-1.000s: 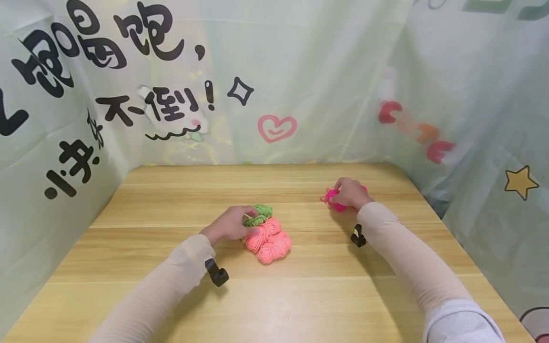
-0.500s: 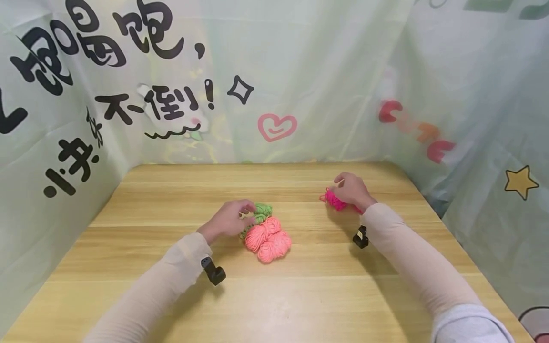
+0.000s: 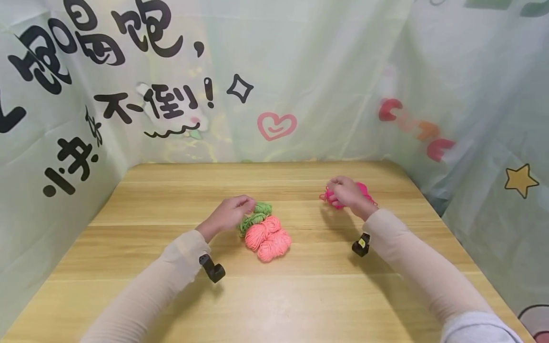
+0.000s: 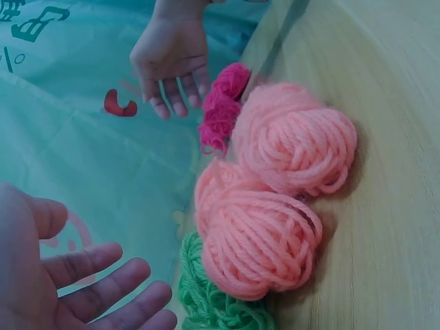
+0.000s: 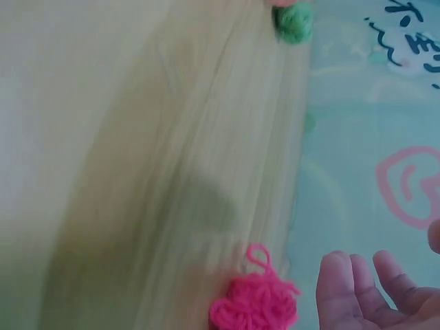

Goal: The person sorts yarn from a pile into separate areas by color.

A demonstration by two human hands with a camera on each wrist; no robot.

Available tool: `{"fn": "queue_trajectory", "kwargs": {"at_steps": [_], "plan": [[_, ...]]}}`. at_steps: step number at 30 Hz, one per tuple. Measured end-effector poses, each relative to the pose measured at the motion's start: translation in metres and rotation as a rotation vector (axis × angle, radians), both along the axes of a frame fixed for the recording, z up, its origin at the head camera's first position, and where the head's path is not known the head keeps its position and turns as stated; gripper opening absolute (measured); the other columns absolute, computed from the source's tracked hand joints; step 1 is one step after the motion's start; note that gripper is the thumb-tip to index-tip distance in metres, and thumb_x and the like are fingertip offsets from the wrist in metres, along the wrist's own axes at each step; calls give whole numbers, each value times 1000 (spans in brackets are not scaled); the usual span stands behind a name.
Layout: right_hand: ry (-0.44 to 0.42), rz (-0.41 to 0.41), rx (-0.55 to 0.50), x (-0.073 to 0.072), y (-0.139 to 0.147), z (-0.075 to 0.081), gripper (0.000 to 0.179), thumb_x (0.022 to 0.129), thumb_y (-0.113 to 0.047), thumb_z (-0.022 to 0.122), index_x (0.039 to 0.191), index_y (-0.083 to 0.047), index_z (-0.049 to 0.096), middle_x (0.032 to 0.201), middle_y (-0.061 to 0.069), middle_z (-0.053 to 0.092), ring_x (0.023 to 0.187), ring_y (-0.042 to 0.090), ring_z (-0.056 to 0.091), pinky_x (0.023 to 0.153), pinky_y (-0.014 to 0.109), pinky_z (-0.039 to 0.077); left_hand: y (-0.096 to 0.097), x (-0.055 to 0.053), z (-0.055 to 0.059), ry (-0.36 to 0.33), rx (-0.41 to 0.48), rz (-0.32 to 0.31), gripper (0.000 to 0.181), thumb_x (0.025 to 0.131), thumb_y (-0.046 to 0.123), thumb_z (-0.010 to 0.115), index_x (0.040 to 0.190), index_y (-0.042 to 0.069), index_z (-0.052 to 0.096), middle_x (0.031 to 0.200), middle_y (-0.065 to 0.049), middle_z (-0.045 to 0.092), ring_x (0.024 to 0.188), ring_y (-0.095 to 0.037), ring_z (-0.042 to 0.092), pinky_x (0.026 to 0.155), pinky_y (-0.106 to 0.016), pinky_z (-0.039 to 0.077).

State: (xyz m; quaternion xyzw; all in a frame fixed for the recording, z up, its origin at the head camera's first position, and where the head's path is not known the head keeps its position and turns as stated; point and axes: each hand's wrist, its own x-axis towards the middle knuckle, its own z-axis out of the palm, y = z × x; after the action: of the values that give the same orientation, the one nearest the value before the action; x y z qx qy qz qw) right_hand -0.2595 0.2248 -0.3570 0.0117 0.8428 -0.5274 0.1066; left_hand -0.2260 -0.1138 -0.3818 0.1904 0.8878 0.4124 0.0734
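Salmon-pink yarn (image 3: 271,242) lies in two plump bundles at the table's middle, with a skein of green yarn (image 3: 252,220) against its far left side. My left hand (image 3: 229,213) hovers just left of the green yarn; in the left wrist view its fingers are spread and hold nothing. Farther back on the right lies a hot-pink skein of yarn (image 3: 363,189). My right hand (image 3: 346,193) is above it and hides part of it. The right wrist view shows the right fingers (image 5: 338,292) loosely extended beside the hot-pink yarn (image 5: 258,302), gripping nothing.
The wooden table (image 3: 283,305) ends at a pale green printed curtain (image 3: 334,85) behind and on both sides. A black wrist camera (image 3: 212,268) hangs below the left wrist, another black camera (image 3: 361,245) below the right.
My left hand has drawn up and left, off the green and salmon yarn. The right hand rose from the hot-pink yarn, then shifted slightly left, uncovering its right part. The yarn stays in place.
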Motion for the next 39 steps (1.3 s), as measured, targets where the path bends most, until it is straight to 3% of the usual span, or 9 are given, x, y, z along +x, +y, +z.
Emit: {"fn": "queue_trajectory", "kwargs": {"at_steps": [3, 6, 10, 15, 26, 39], "plan": [[-52, 30, -188, 4, -3, -3, 31, 105, -22, 38, 119, 5, 41, 90, 12, 52, 63, 11, 48, 60, 26, 48, 1, 0, 1, -52, 64, -20, 44, 107, 31, 35, 122, -2, 59, 117, -18, 63, 107, -32, 61, 93, -46, 49], [-118, 64, -323, 9, -4, -8, 31, 107, -25, 34, 115, 4, 42, 96, 10, 53, 72, 12, 55, 73, 31, 52, 3, 0, 2, -105, 114, -23, 45, 107, 30, 33, 123, -5, 57, 118, -19, 62, 108, -33, 61, 92, -43, 50], [-215, 87, -413, 17, -6, -15, 52, 107, -35, 28, 134, 10, 34, 121, 21, 48, 95, 22, 59, 96, 43, 47, 4, 1, 1, -134, 132, -21, 45, 107, 29, 35, 123, -5, 58, 118, -18, 62, 106, -32, 61, 92, -43, 50], [-313, 69, -507, 27, -14, -23, 57, 106, -37, 29, 142, 8, 25, 129, 23, 43, 97, 24, 57, 92, 38, 49, 6, 3, 2, -163, 138, -18, 44, 106, 31, 36, 121, -3, 59, 116, -16, 62, 105, -29, 60, 91, -44, 50], [-430, 74, -569, 53, -34, -35, 65, 105, -41, 29, 148, 6, 17, 143, 29, 32, 122, 42, 45, 102, 47, 42, 9, 6, 1, -225, 83, -2, 49, 106, 37, 34, 129, 0, 57, 123, -14, 61, 108, -28, 60, 93, -41, 49], [-533, 147, -563, 80, -57, -48, 71, 103, -44, 32, 145, 12, 19, 136, 32, 38, 118, 42, 49, 99, 50, 43, 8, 7, -2, -248, 30, -32, 51, 104, 38, 35, 131, -1, 55, 125, -14, 60, 108, -28, 60, 89, -40, 51]]}}
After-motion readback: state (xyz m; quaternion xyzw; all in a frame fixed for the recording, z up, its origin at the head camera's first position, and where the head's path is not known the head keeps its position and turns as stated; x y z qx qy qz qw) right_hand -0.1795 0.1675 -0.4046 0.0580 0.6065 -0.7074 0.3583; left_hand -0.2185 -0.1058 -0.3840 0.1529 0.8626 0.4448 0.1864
